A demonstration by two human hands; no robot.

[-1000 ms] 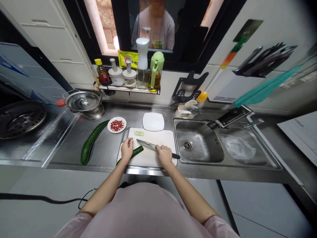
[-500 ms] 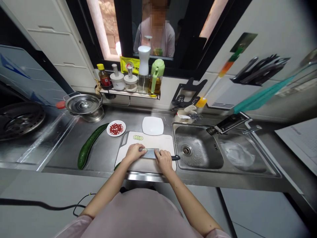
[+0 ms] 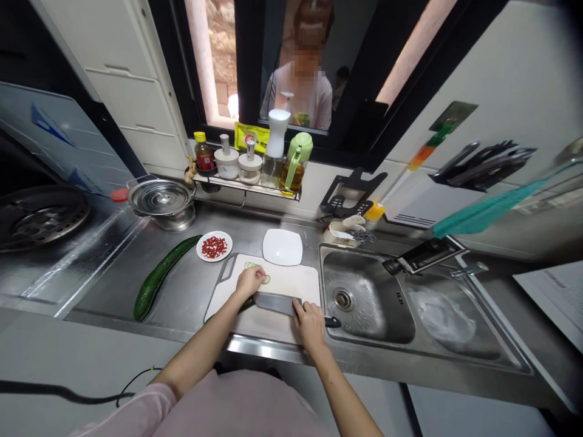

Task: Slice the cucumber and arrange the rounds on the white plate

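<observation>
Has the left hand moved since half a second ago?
Yes: against the cutting board, the left hand has shifted toward the board's far edge.

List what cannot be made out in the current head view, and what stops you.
All in the head view:
- Cut cucumber: middle hidden by the left hand and forearm.
- Knife handle: partly covered by the right hand.
- Slice: too small to tell whether the left fingertips grip it.
- Pan: cut off by the left edge.
- Bottle label: too small to read.
</observation>
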